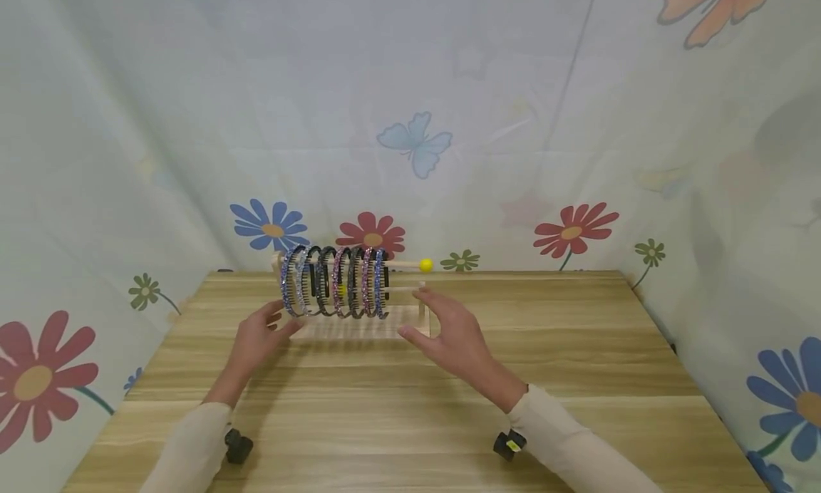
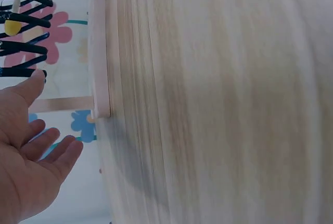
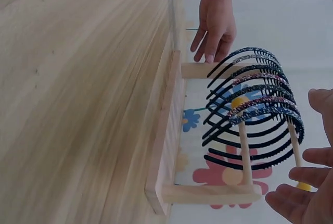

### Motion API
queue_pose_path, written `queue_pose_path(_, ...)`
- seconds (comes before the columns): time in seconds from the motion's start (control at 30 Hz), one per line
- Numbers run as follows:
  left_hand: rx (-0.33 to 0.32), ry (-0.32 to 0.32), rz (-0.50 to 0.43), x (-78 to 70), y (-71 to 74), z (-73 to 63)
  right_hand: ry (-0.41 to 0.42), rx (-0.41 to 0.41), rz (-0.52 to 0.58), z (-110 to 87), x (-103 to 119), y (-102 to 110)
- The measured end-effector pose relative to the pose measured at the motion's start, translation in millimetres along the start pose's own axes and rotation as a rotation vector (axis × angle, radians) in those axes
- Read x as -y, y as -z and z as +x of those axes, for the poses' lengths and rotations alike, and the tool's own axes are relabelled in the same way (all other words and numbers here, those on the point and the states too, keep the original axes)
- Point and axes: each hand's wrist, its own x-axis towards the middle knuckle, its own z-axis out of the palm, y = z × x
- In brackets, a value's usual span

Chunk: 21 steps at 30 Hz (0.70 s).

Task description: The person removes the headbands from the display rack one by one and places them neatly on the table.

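Note:
A wooden rack (image 3: 165, 135) stands on the table with several glittery toothed headbands (image 3: 260, 101) hung in a row along its upper bar. In the head view, the headbands (image 1: 353, 283) fill the bar's left and middle, leaving its right end bare up to a yellow ball (image 1: 426, 265). My left hand (image 1: 256, 336) is at the rack's left end, fingers loosely bent. Its thumb overlaps the end of the outermost headband (image 2: 23, 71) in the left wrist view. Beside the rack's right post (image 1: 421, 301), my right hand (image 1: 452, 333) holds its thumb and fingers spread apart, nothing between them.
The wood-grain table (image 1: 410, 414) extends in front of the rack and to both sides. Behind it hangs a pale cloth (image 1: 308, 108) printed with flowers and butterflies. A small black camera (image 1: 239, 447) sits at each wrist.

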Motion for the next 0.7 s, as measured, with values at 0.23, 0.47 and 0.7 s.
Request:
queue_pose_path(0.23, 0.028, 0.031, -0.049, 6.7, -6.6, 6.8, -0.040, 0.028, 0.126, 7.3, 3.7, -14.8)
queue_pose_path(0.47, 0.047, 0.052, -0.056, 9.0, -9.8, 10.4, -0.074, 0.055, 0.247, 14.0, 3.7, -25.6)
queue_pose_path(0.7, 0.049, 0.063, -0.070, 8.4, -12.5, 12.3, -0.102, 0.074, 0.349, 19.3, 1.3, -33.0)
